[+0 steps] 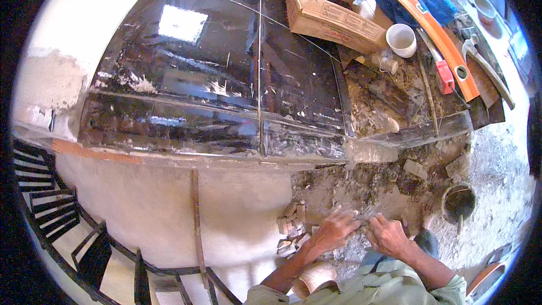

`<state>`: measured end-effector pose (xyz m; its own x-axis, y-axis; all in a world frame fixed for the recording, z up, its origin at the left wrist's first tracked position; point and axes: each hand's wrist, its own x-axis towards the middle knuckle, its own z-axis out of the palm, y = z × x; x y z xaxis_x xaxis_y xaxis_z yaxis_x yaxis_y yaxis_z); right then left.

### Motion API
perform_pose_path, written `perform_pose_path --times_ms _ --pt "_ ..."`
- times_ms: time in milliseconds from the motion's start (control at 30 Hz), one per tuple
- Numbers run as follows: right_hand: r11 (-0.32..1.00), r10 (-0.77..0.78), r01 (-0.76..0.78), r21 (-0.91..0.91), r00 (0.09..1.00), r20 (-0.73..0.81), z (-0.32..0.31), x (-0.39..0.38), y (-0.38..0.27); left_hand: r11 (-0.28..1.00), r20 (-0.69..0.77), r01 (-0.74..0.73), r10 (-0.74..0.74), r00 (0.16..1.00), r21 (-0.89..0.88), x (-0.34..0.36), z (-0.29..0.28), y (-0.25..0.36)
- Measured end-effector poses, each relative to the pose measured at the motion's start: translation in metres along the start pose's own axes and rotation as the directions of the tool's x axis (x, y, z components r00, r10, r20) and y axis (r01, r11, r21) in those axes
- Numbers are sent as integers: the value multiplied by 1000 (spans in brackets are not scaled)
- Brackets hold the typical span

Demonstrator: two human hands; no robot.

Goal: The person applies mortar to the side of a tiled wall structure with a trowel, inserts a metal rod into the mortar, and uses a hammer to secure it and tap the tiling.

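My left hand (337,230) and my right hand (387,235) come together in front of my body, above the rubble-strewn floor. The right fingers are curled into a pinch. On the left, the fingers point toward the right hand, with their tips drawn together. Something small and greyish may lie between the two hands, but it is too small to name. Broken brick pieces (292,218) lie in a heap just beyond my left hand. To the right of my right hand stands a round bucket (458,204) with a dark inside.
A raised ledge of glossy black tiles (214,39) spans the far left. On it at right are a cardboard box (333,20), a white cup (401,40), an orange spirit level (435,31), a red-handled tool (444,76) and a hammer (486,68). Black railings (93,254) run lower left.
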<state>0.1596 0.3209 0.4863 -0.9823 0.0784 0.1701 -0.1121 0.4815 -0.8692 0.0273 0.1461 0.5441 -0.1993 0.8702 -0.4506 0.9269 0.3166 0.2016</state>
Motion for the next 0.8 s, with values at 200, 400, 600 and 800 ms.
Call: perform_pose_path --times_ms 200,400,600,800 --pt "995 -16 22 -101 998 54 23 10 2 998 -7 -49 49 999 -37 3 -8 -14" --pt "990 8 -10 -139 1000 -11 16 26 -14 992 -125 -114 106 987 -58 2 -12 -33" --pt "998 25 -23 -60 999 39 4 48 -12 993 -87 -95 89 992 -66 14 -44 -39" --pt "976 -50 43 213 998 27 -14 75 19 975 -187 22 -64 980 -220 30 -73 -33"
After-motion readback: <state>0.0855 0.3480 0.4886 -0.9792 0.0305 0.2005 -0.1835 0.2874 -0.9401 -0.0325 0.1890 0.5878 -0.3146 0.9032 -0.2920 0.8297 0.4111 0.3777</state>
